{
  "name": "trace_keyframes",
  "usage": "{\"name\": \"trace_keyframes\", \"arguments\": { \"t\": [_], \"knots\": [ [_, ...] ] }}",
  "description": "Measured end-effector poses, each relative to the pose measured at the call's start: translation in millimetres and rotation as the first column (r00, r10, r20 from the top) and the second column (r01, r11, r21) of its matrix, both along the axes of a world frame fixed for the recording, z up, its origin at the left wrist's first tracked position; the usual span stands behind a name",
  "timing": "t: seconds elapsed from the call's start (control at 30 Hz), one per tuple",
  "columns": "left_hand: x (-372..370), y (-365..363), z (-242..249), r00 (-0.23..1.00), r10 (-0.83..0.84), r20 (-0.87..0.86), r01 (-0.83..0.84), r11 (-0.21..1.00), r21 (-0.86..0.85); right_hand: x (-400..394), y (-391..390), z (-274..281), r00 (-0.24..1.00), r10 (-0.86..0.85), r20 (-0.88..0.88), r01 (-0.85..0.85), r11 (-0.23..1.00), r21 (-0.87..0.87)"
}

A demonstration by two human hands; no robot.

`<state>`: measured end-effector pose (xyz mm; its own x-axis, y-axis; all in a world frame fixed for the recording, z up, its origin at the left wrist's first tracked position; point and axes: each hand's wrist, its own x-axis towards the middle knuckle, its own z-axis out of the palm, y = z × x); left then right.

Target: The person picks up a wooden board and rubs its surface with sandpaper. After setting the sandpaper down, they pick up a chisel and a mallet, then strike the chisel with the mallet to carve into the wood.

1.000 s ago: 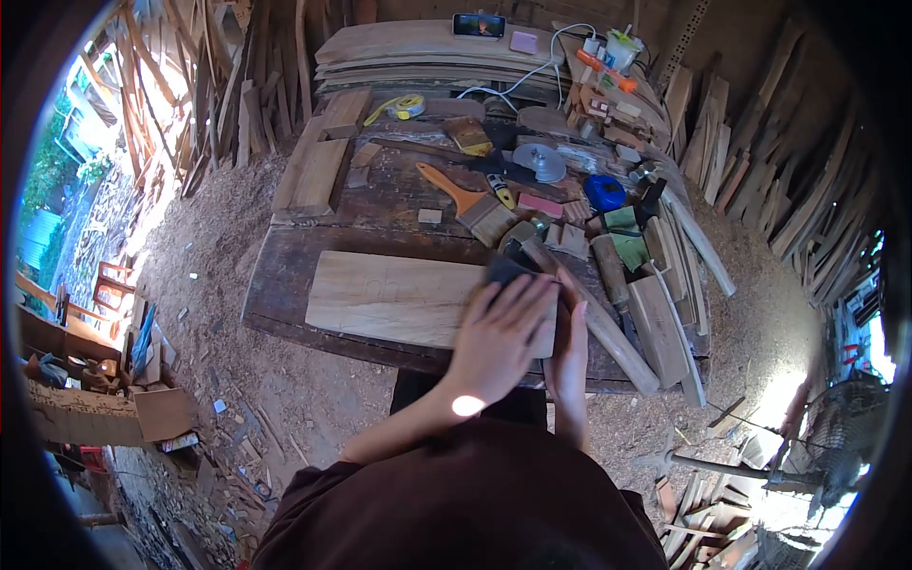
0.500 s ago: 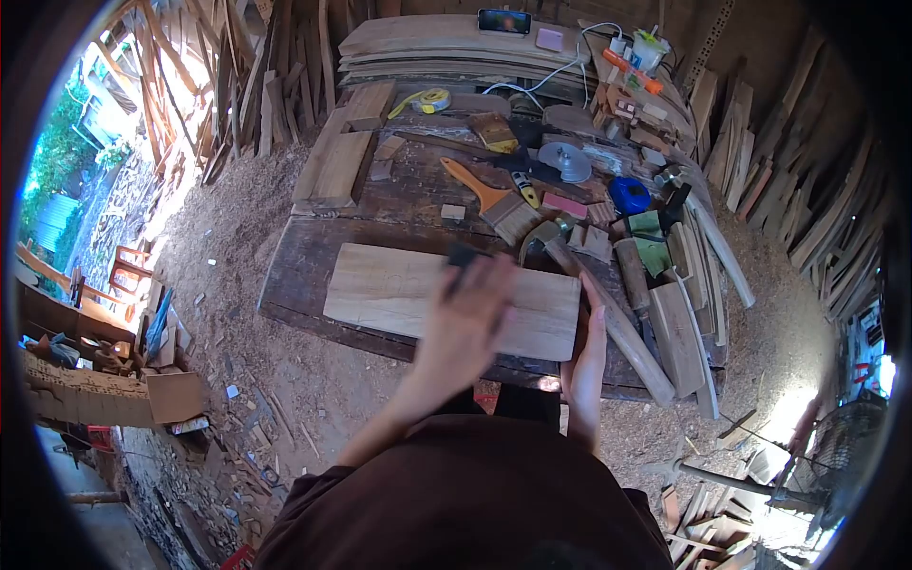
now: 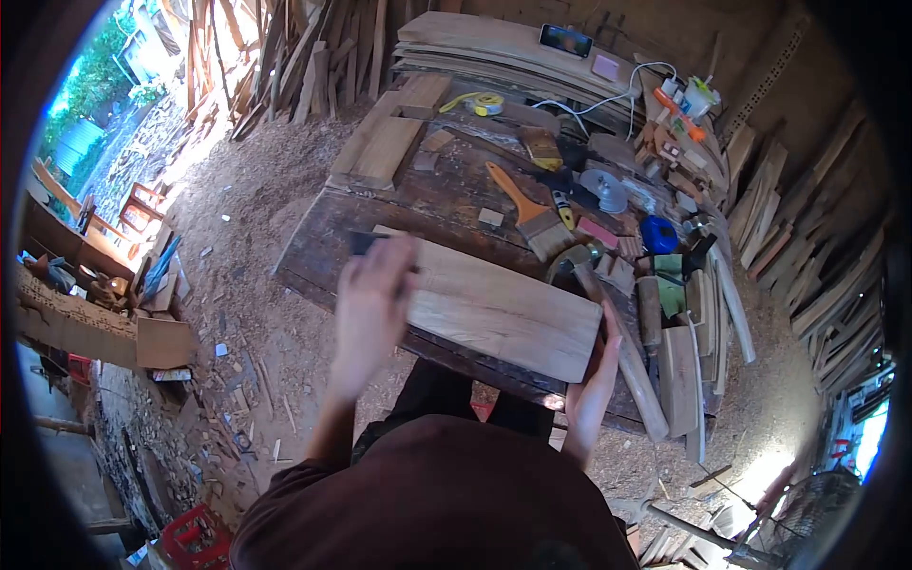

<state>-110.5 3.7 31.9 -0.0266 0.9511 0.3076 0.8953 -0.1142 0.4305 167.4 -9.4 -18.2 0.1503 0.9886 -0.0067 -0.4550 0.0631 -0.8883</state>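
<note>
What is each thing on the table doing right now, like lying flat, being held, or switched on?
Long pale wooden board: lying flat on the dark wooden workbench.
Small dark sanding block: pressed on the board's left end under the left hand.
Right hand: gripping the board's right end.
Orange-handled paintbrush: lying flat, untouched.
Phone: screen lit.

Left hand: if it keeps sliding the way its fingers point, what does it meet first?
The left hand lies at the board's left end, fingers pointing up the workbench. Beyond them is bare bench, then probably the stacked wood blocks, though depth is unclear.
</note>
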Motion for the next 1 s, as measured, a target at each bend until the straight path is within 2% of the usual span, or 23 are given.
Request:
{"name": "trace_keyframes", "arguments": {
  "t": [0.03, 0.1, 0.13, 0.2, 0.27, 0.4, 0.47, 0.5, 0.57, 0.6, 0.67, 0.73, 0.77, 0.8, 0.87, 0.9, 0.93, 1.0],
  "knots": [
    [-19, -4, -7, 1.0, 0.001, -0.009, -0.001, 1.0, -0.003, -1, -1, 2, 1.0, -0.008, 0.008, 0.008, 1.0, -0.005],
    [-47, -10, -29, 0.964, 0.254, -0.08, -0.254, 0.967, 0.011, -2, -1, 4, 1.0, -0.013, 0.015, 0.013, 1.0, -0.007],
    [-44, -12, -29, 0.964, 0.254, -0.085, -0.254, 0.967, 0.008, -3, -1, 4, 0.999, -0.018, 0.033, 0.018, 1.0, -0.007],
    [-27, -14, -25, 0.981, 0.186, -0.059, -0.177, 0.976, 0.128, -3, 0, 4, 0.999, -0.026, 0.044, 0.027, 0.999, -0.022],
    [-6, -9, -20, 0.996, 0.083, -0.03, -0.079, 0.992, 0.101, -4, -1, 7, 0.996, -0.04, 0.076, 0.04, 0.999, -0.004],
    [72, 5, -26, 0.946, -0.307, -0.101, 0.318, 0.941, 0.117, -3, -1, 5, 0.996, -0.06, 0.068, 0.061, 0.998, -0.02],
    [115, -1, -20, 0.878, -0.476, -0.047, 0.478, 0.872, 0.1, -1, 1, 1, 0.999, -0.008, 0.05, 0.007, 1.0, 0.017],
    [133, -9, -22, 0.879, -0.474, -0.046, 0.476, 0.873, 0.104, 0, 1, 0, 0.999, -0.006, 0.053, 0.005, 1.0, 0.021],
    [156, -22, -26, 0.823, -0.555, -0.123, 0.568, 0.806, 0.167, 1, 0, 0, 0.975, -0.069, 0.209, 0.07, 0.998, 0.004],
    [155, -21, -27, 0.823, -0.554, -0.124, 0.568, 0.805, 0.169, 1, 0, 1, 0.975, -0.069, 0.21, 0.069, 0.998, 0.007],
    [144, -24, -28, 0.809, -0.587, 0.019, 0.574, 0.798, 0.186, -1, -1, 5, 0.978, -0.041, 0.203, 0.038, 0.999, 0.018],
    [113, -22, -19, 0.876, -0.481, -0.039, 0.483, 0.871, 0.089, 4, 2, -5, 0.99, -0.031, 0.141, 0.025, 0.999, 0.044],
    [92, -21, -10, 0.9, -0.436, 0.007, 0.435, 0.9, 0.038, 4, 1, -3, 0.998, 0.001, 0.067, -0.002, 1.0, 0.015],
    [74, -19, -14, 0.949, -0.315, -0.027, 0.315, 0.949, 0.029, 2, 0, 0, 0.999, 0.033, -0.011, -0.033, 0.999, -0.01],
    [38, -15, -15, 0.996, -0.001, -0.089, 0.007, 0.998, 0.06, -1, 0, 3, 1.0, 0.015, -0.023, -0.015, 1.0, -0.014],
    [18, -13, -23, 0.977, 0.119, -0.174, -0.1, 0.988, 0.116, -1, 1, 2, 0.996, -0.017, 0.086, 0.015, 1.0, 0.015],
    [1, -13, -26, 0.966, 0.177, -0.188, -0.154, 0.98, 0.128, 0, 2, 1, 0.98, -0.053, 0.194, 0.045, 0.998, 0.048],
    [-29, -13, -31, 0.952, 0.225, -0.207, -0.197, 0.969, 0.148, 1, 2, -2, 0.977, -0.06, 0.205, 0.048, 0.997, 0.06]
  ]
}}
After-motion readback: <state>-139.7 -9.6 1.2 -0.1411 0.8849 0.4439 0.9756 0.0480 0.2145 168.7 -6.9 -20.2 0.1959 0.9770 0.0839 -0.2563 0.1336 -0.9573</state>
